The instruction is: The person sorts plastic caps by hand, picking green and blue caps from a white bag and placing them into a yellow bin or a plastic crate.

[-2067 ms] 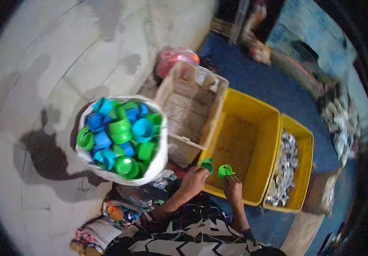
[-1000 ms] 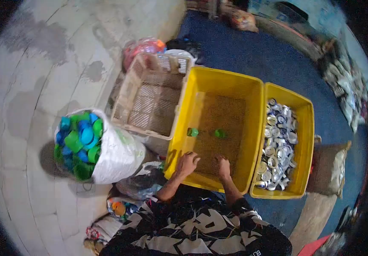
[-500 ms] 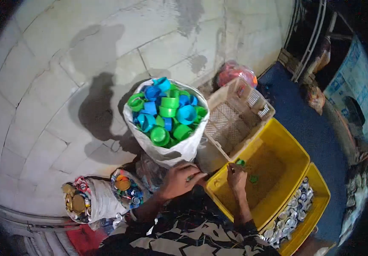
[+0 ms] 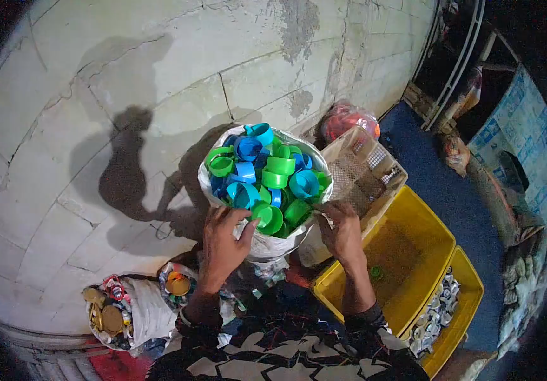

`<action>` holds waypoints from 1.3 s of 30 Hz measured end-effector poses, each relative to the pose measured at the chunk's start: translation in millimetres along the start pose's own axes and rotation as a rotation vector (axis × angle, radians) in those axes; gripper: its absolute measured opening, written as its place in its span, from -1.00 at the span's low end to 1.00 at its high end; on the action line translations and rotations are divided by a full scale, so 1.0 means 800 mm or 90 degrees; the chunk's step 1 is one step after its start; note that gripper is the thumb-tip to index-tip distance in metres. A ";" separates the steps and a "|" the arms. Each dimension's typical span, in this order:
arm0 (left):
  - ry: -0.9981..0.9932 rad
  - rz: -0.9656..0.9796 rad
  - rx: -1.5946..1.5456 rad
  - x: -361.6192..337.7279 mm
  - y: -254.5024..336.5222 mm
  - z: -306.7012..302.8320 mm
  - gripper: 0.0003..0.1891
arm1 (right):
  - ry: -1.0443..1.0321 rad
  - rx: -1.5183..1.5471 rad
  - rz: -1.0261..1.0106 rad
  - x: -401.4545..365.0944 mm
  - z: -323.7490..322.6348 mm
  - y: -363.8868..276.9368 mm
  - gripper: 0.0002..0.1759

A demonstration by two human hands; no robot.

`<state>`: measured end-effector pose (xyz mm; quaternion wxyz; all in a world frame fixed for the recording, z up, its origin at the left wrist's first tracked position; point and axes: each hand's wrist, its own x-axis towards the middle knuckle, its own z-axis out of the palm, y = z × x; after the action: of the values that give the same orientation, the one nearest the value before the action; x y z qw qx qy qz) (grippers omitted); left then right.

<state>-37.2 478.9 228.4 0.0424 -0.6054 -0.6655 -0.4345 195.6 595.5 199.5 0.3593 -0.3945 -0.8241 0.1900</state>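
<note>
At the far left we see a small sack of mixed lids (image 4: 112,320) on its side, and next to it a bag with an orange lid (image 4: 178,284) on top. To the right of these, our left hand (image 4: 224,246) is now raised at the near rim of the white sack (image 4: 276,246); half a second ago it was lower, beside the sack's front. Its fingers bend forward, with the thumb spread well away from them, and we cannot tell whether it grips anything. The white sack stands upright, filled to the top with blue and green caps (image 4: 280,170), and a green cap lies just beyond our left thumb. At the sack's right side is our right hand (image 4: 346,240), which has left the large yellow tub (image 4: 403,238), where it was reaching before. Its fingers are partly curled, with the thumb near the fingertips; whether something small sits between them we cannot make out. Behind it stands the pale slatted crate (image 4: 384,204), with a pink bundle (image 4: 348,120) past its far end. In the large yellow tub we now see one green piece (image 4: 376,273), where two showed earlier. Farthest right, the narrow yellow tub (image 4: 470,279) still holds its silvery pieces (image 4: 435,317).
</note>
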 end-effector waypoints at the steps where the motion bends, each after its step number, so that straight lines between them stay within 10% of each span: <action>1: 0.000 -0.012 -0.005 0.000 -0.003 0.003 -0.83 | -0.010 -0.007 -0.005 0.005 -0.003 -0.007 -0.63; 19: -0.089 -0.239 0.017 0.062 -0.028 0.012 -0.69 | 0.010 0.045 -0.006 0.049 0.017 0.021 -0.69; 39: 0.227 -0.350 -0.552 0.093 -0.047 0.015 -0.75 | 0.032 0.314 0.059 0.034 -0.001 0.038 -0.91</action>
<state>-82.8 547.5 244.5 -0.2141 -0.2876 -0.5415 -0.7604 200.2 636.0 194.2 0.4560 -0.3368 -0.7247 0.3917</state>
